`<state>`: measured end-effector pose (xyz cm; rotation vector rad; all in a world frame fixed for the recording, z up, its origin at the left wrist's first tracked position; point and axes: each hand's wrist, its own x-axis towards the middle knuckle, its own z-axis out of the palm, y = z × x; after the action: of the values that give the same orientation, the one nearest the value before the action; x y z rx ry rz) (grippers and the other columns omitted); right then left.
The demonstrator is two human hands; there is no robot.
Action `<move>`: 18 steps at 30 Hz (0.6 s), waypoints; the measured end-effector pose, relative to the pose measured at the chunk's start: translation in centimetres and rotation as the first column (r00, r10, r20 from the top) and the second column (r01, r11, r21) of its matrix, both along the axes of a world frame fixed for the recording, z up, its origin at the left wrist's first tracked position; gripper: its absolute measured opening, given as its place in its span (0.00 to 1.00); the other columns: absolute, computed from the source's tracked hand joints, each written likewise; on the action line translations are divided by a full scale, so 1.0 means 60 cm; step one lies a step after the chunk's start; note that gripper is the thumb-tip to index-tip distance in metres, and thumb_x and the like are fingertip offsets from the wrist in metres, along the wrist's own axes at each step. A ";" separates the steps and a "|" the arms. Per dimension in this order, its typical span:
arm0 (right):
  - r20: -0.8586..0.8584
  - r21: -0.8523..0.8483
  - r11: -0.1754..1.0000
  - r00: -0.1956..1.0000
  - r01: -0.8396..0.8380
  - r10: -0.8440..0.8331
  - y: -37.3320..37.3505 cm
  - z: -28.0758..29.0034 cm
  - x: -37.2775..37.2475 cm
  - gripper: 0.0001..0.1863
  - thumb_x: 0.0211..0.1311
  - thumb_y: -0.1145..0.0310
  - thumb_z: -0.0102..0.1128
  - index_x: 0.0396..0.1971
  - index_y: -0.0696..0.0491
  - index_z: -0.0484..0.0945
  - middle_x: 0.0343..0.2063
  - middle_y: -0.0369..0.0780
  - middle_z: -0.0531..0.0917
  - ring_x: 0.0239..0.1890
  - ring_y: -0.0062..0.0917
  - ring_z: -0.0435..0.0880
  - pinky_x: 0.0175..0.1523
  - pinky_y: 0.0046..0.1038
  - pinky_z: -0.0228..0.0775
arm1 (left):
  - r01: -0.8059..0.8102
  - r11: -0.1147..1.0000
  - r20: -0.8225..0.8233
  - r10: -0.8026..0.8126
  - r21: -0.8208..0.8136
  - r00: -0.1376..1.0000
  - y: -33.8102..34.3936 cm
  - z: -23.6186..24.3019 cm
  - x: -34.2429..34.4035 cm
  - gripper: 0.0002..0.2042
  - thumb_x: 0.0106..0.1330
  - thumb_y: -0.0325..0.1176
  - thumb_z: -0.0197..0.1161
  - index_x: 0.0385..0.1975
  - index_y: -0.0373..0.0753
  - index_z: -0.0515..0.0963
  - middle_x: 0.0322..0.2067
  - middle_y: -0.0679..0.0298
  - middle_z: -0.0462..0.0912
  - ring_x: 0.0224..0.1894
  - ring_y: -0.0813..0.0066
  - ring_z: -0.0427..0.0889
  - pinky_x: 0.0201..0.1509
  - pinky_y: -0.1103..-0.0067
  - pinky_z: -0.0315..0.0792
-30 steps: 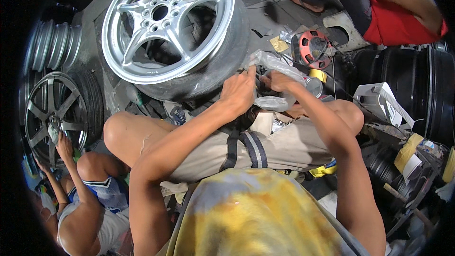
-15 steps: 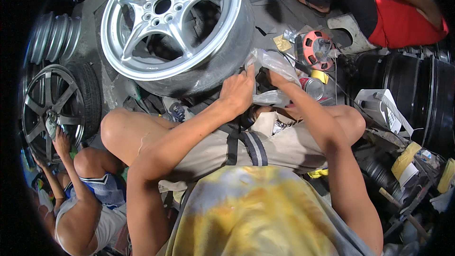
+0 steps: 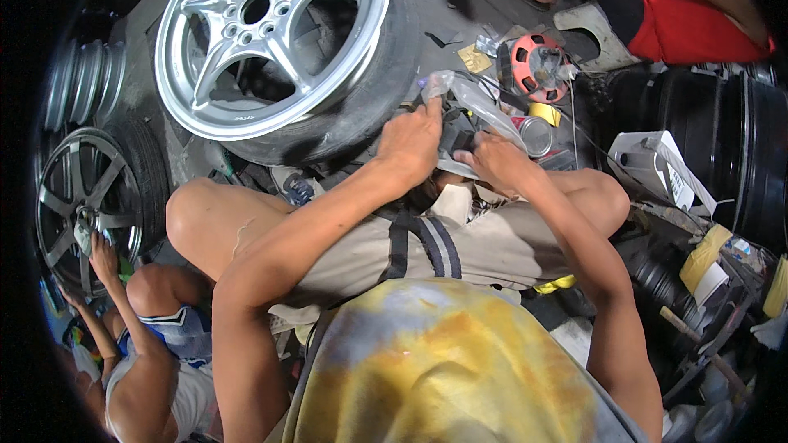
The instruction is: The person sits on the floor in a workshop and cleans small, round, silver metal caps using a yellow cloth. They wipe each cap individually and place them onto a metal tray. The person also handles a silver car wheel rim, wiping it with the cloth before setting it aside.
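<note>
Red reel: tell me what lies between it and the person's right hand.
In the head view, part of a clear plastic bag, a can and a yellow object lie between the right hand and the red reel.

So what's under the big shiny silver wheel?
What looks like a dark tyre is under the silver wheel, peeking out at its right and lower edges. The gaps between the spokes are mostly shadowy, and whatever lies beneath the tyre is covered.
</note>
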<state>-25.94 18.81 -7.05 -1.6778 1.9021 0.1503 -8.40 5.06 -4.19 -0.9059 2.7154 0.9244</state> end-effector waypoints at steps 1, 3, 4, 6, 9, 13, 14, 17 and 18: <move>-0.027 0.000 0.996 0.996 0.087 -0.087 -0.011 0.002 0.008 0.11 0.66 0.68 0.56 0.39 0.59 0.83 0.43 0.57 0.84 0.45 0.52 0.86 0.50 0.48 0.80 | -0.008 1.000 -0.008 0.008 -0.001 1.000 -0.001 -0.001 0.002 0.38 0.56 0.20 0.63 0.68 0.20 0.56 0.43 0.41 0.84 0.43 0.43 0.87 0.47 0.58 0.81; -0.007 -0.043 0.993 0.993 0.114 -0.115 -0.038 -0.019 0.004 0.14 0.69 0.66 0.55 0.45 0.60 0.81 0.46 0.56 0.84 0.53 0.53 0.82 0.57 0.48 0.76 | -0.001 1.000 -0.041 0.001 0.003 0.999 -0.005 -0.006 0.008 0.37 0.57 0.20 0.62 0.68 0.20 0.56 0.43 0.40 0.84 0.43 0.42 0.87 0.47 0.57 0.81; 0.002 -0.067 0.989 0.991 0.132 -0.132 -0.056 -0.033 0.001 0.15 0.70 0.65 0.55 0.48 0.60 0.80 0.48 0.56 0.84 0.57 0.53 0.80 0.61 0.48 0.73 | 0.006 1.000 -0.058 -0.006 0.004 0.998 -0.007 -0.007 0.008 0.37 0.57 0.20 0.62 0.68 0.21 0.56 0.42 0.40 0.84 0.43 0.42 0.86 0.47 0.56 0.81; -0.059 -0.062 0.966 0.965 0.251 -0.255 -0.114 -0.067 0.014 0.13 0.65 0.67 0.57 0.43 0.59 0.83 0.48 0.56 0.84 0.51 0.51 0.85 0.53 0.50 0.78 | 0.028 0.999 -0.039 -0.027 0.025 0.999 -0.005 -0.007 0.008 0.43 0.54 0.19 0.63 0.72 0.24 0.50 0.44 0.39 0.84 0.44 0.40 0.85 0.48 0.56 0.80; -0.003 0.076 0.920 0.923 0.384 -0.385 -0.185 -0.104 0.007 0.15 0.65 0.64 0.58 0.46 0.53 0.85 0.51 0.50 0.85 0.54 0.46 0.85 0.55 0.48 0.78 | 0.037 0.999 -0.013 -0.036 0.036 0.999 0.000 -0.013 0.015 0.52 0.50 0.18 0.67 0.76 0.28 0.42 0.46 0.39 0.83 0.45 0.39 0.84 0.49 0.55 0.79; -0.118 -0.088 0.963 0.957 0.254 -0.263 -0.196 -0.209 0.008 0.16 0.65 0.60 0.61 0.50 0.48 0.85 0.52 0.45 0.86 0.54 0.42 0.86 0.56 0.44 0.78 | -0.001 0.999 0.028 -0.001 0.039 1.000 0.002 -0.026 0.024 0.50 0.50 0.19 0.66 0.75 0.27 0.44 0.44 0.39 0.84 0.46 0.40 0.84 0.49 0.55 0.79; -0.106 -0.115 0.955 0.953 0.272 -0.285 -0.190 -0.221 0.009 0.17 0.64 0.59 0.62 0.51 0.47 0.85 0.52 0.44 0.86 0.54 0.41 0.86 0.57 0.43 0.78 | -0.018 0.999 0.038 0.016 0.043 0.999 0.001 -0.032 0.028 0.49 0.50 0.19 0.66 0.75 0.27 0.45 0.44 0.39 0.84 0.46 0.39 0.84 0.49 0.55 0.79; -0.140 -0.325 0.944 0.984 0.056 -0.106 -0.151 -0.288 -0.043 0.16 0.66 0.61 0.60 0.52 0.45 0.84 0.49 0.43 0.87 0.51 0.41 0.86 0.55 0.44 0.78 | 0.019 1.000 0.075 -0.021 0.023 0.997 -0.005 -0.032 0.017 0.47 0.51 0.19 0.66 0.73 0.27 0.48 0.44 0.39 0.84 0.46 0.38 0.84 0.50 0.55 0.79; -0.157 -0.365 0.931 0.987 -0.015 -0.046 -0.140 -0.289 -0.051 0.16 0.66 0.61 0.60 0.52 0.45 0.83 0.48 0.44 0.87 0.50 0.41 0.86 0.55 0.44 0.78 | 0.016 0.999 0.060 -0.018 0.037 0.998 -0.007 -0.027 0.013 0.46 0.51 0.19 0.66 0.73 0.27 0.49 0.45 0.39 0.83 0.46 0.38 0.84 0.50 0.55 0.79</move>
<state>-29.02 10.40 -24.37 -1.9412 2.1688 -0.0838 -7.60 4.66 -5.79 -0.8879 2.6428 0.9239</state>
